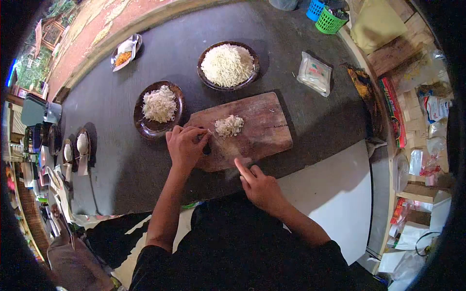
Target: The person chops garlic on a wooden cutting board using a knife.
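Observation:
My left hand (186,148) is at the left end of the wooden cutting board (264,111), thumb and fingertips pinched together; anything between them is too small to make out. My right hand (263,190) is at the board's near edge, its index finger stretched forward and the other fingers curled round something hidden. A pale blur shows by that fingertip. A small heap of pale shreds (229,126) lies on the board. Beyond my left hand, a brown plate (180,107) carries more shreds (159,105). A brown bowl (200,77) heaped with white shreds (227,65) stands behind the board.
At the back left is a small dish (140,44) with white and orange food. A white packet (314,73) lies right of the bowl. Green (331,22) and blue (315,8) baskets stand at the back right. Two small dishes with spoons sit left; shelves with packages line the right.

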`<state>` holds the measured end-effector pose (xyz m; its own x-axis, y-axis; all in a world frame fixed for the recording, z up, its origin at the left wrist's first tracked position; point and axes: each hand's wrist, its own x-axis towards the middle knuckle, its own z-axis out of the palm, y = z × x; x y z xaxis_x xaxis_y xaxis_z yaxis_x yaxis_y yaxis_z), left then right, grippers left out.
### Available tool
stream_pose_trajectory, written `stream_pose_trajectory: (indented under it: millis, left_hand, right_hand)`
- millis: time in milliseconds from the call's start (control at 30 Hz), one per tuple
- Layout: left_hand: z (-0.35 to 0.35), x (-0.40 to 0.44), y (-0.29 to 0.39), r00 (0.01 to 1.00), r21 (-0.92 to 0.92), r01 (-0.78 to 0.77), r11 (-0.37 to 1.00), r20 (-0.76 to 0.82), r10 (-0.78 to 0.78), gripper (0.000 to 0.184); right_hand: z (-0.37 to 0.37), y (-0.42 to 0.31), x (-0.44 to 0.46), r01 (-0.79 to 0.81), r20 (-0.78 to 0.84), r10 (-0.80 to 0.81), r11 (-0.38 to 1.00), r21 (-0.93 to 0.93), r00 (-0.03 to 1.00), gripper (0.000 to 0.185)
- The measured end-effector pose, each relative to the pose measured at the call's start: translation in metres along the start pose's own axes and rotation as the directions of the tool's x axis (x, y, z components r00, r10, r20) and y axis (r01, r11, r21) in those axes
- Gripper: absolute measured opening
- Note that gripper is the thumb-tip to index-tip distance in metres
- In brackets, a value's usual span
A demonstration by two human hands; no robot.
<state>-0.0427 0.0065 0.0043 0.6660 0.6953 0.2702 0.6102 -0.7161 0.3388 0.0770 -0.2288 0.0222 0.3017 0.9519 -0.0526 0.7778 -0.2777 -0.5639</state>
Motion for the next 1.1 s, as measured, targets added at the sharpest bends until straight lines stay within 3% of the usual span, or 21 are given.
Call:
stream_pose_trajectory:
  millis: [400, 700, 767, 867, 1100]
  left_hand:
    - [0.001, 0.0, -0.001, 0.999, -0.023, 0.036, 0.999, 0.033, -0.035, 0.017]
    - [0.0, 0.001, -0.001, 0.998, -0.048, -0.022, 0.999, -0.067, 0.019, 0.014]
    - [-0.002, 0.001, -0.001, 0.999, -0.033, 0.035, 0.999, 0.019, -0.035, 0.014]
    - [-0.001, 0.0, 0.0, 0.998, -0.046, 0.053, 0.998, 0.032, -0.052, 0.014]
    - [-0.005, 0.002, 0.002, 0.998, -0.019, 0.019, 1.0, 0.053, -0.018, 0.016]
  right_hand:
    - [0.007, 0.0, 0.006, 0.04, -0.001, -0.04, 0.999, -0.005, 0.999, 0.065]
    - [0.014, 0.001, 0.019, 0.046, -0.045, -0.046, 0.999, -0.003, 0.998, 0.062]
    - [0.01, 0.0, 0.021, 0.039, -0.039, -0.039, 0.999, 0.005, 0.998, 0.062]
    - [0.013, 0.002, 0.016, 0.051, -0.098, -0.049, 0.999, 0.017, 0.994, 0.062]
    - [0.005, -0.003, 0.008, 0.042, -0.038, -0.041, 0.999, 0.016, 0.998, 0.063]
